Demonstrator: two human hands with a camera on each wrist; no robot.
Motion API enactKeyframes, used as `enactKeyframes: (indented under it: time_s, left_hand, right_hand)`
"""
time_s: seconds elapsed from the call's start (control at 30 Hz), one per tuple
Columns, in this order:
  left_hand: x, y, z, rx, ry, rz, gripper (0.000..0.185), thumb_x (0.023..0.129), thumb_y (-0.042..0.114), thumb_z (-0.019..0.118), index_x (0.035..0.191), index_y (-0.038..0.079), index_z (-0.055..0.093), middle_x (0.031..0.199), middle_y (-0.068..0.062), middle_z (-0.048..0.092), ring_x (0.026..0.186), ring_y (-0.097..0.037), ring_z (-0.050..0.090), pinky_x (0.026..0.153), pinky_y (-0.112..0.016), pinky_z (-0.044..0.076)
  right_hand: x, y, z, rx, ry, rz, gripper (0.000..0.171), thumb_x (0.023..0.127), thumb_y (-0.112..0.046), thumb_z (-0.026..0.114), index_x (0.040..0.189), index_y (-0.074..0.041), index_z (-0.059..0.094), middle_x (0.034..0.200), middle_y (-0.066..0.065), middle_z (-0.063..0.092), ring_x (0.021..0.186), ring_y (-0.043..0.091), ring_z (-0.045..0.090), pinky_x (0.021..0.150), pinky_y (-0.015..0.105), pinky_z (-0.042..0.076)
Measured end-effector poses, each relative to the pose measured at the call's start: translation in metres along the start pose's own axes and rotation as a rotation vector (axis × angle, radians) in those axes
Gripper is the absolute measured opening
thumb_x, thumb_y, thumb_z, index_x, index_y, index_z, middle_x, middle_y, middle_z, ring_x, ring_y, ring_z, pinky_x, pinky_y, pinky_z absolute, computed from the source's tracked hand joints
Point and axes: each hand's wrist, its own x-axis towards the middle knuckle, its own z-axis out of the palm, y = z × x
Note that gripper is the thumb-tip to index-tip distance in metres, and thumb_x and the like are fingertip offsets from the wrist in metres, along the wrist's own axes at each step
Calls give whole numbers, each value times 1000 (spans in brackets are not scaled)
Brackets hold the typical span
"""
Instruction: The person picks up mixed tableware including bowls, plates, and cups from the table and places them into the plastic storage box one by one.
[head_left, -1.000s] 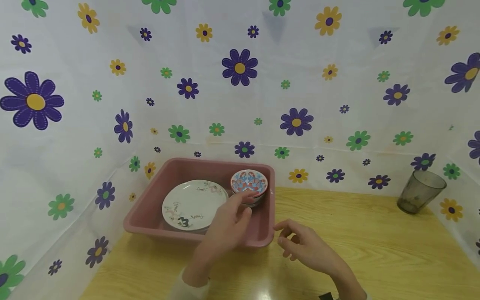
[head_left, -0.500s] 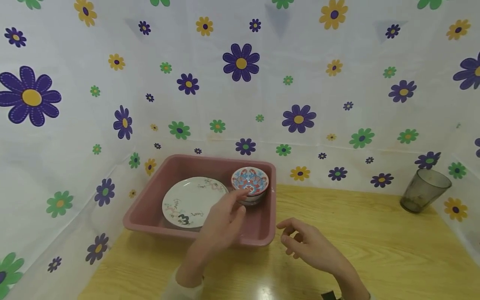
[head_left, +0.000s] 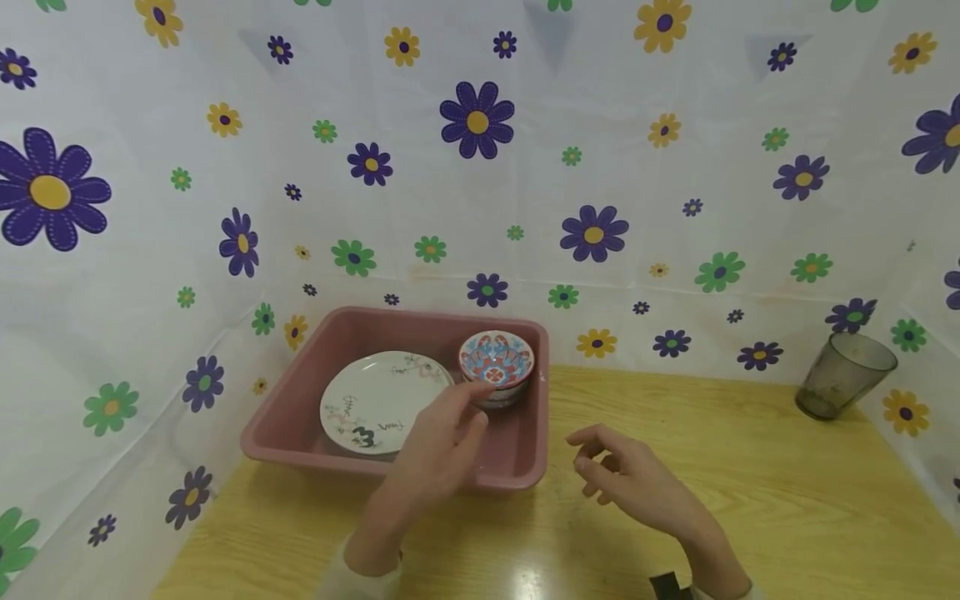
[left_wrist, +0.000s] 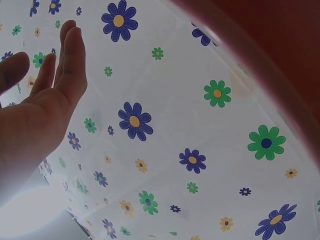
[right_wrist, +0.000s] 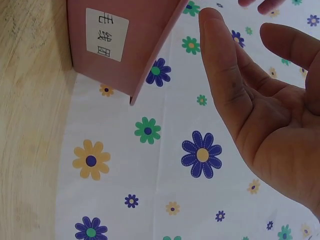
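A pink plastic basin point(head_left: 281, 408) stands on the wooden table. In its left part lies a white plate point(head_left: 382, 404) with small printed figures; a stack of bowls point(head_left: 497, 360), the top one patterned in red and blue, sits in its back right corner. My left hand point(head_left: 435, 446) hangs over the basin's front rim, its fingertips near the bowls and holding nothing; the left wrist view shows its fingers fairly straight. Beside the basin's right end, my right hand point(head_left: 633, 479) hovers with loosely bent fingers and nothing in them. The right wrist view shows that hand's palm point(right_wrist: 280, 115) bare.
At the table's back right, a grey translucent glass point(head_left: 846, 377) stands by the wall. A white sheet with printed flowers point(head_left: 480, 208) encloses the back and sides. On the basin's end is a white label point(right_wrist: 106, 34) with handwritten characters.
My right hand has shifted a little to the right, away from the basin. The left hand has drawn slightly back from the bowls. The head view has tilted a little; the dishes stay put.
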Motion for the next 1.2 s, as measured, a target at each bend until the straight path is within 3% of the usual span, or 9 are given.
enactKeyframes:
  time_s: [0.4,0.57,0.93,1.2]
  left_hand:
    - [3,4,-1,27,-58,44,31,95,5,58,126,3,61,118,-9,64,103,-18,60,91,-39,53]
    - [4,7,-2,30,-84,52,30,96,5,57,126,4,60,118,-8,64,101,-18,60,89,-38,53]
    - [0,11,-5,26,-102,-4,31,96,7,57,126,5,61,119,-6,63,103,-17,59,91,-39,53]
    - [-2,10,-5,5,-110,-31,31,96,7,58,127,7,61,118,-3,62,102,-14,59,89,-37,54]
  right_hand:
    - [-1,4,-19,-1,92,12,35,103,-21,53,131,1,54,107,17,59,81,24,67,67,34,59]
    - [-7,11,-33,-1,192,23,35,103,-20,54,131,2,53,108,18,58,81,23,69,66,34,59]
    - [-29,29,-63,-46,446,84,40,104,-17,51,137,5,46,116,24,56,76,15,69,64,29,59]
    - [-52,56,-89,-111,558,154,45,105,-17,47,141,9,38,119,28,53,73,6,66,62,27,58]
